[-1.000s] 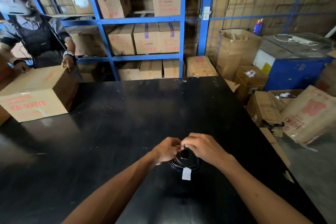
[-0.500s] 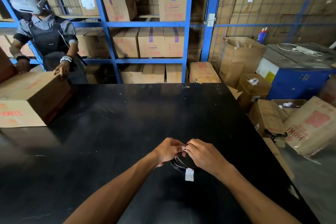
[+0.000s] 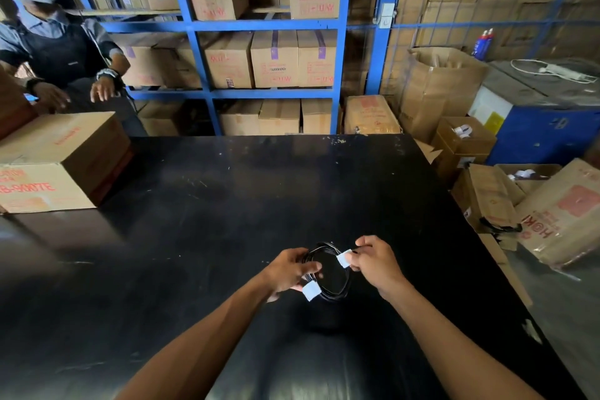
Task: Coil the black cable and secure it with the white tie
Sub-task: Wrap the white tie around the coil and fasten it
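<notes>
The black cable (image 3: 337, 292) is wound into a round coil, held just above the black table (image 3: 211, 237). My left hand (image 3: 290, 269) grips the coil's left side. A white tag (image 3: 311, 290) hangs from the coil below that hand's fingers. My right hand (image 3: 376, 261) pinches the white tie (image 3: 344, 258) at the coil's upper right edge. The far rim of the coil shows between the two hands; parts of the coil are hidden by my fingers.
A cardboard box (image 3: 55, 162) sits on the table's left edge, with another person (image 3: 61, 52) behind it. Blue shelving (image 3: 194, 55) full of boxes stands beyond the table. More cartons (image 3: 568, 214) lie on the floor at the right, next to a blue machine (image 3: 545, 136).
My hands have moved apart: they were bunched together over the coil, and now the left holds its left side while the right pinches the white tie at the right. The coil is turned flatter toward me.
</notes>
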The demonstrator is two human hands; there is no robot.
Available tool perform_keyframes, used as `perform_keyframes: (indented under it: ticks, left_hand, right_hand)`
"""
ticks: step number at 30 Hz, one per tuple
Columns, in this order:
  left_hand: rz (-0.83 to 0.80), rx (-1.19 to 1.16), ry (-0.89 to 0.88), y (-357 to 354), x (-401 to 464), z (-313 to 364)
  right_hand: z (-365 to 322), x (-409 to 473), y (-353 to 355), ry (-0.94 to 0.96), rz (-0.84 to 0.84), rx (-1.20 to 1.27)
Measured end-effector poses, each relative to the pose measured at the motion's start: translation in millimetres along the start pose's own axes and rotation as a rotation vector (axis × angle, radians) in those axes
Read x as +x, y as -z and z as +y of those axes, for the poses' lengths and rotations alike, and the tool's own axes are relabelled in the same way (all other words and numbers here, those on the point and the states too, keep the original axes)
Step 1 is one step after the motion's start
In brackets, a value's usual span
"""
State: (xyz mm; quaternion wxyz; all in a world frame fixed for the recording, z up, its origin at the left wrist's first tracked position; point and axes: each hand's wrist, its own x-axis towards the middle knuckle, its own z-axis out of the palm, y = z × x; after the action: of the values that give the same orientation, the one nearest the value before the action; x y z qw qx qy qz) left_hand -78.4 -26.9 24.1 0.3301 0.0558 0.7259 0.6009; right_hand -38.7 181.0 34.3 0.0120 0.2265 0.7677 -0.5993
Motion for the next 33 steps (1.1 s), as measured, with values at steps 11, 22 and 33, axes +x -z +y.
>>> perform_keyframes:
  ticks: [11,22,33]
  left_hand:
    - [0.058,-0.111,0.25,-13.8,44.6,-27.1]
    - [0.545,0.315,0.422,-28.9,124.6,-71.8]
    - [0.534,0.478,0.398,-30.0,142.5,-84.0]
  right_hand:
    - [55.1,27.7,-0.4,-0.423,-0.012,0.602]
    - [103.5,99.9,-21.6,-0.431,0.061,0.361]
    - [120.4,120.7,-25.2,-0.474,0.013,0.257]
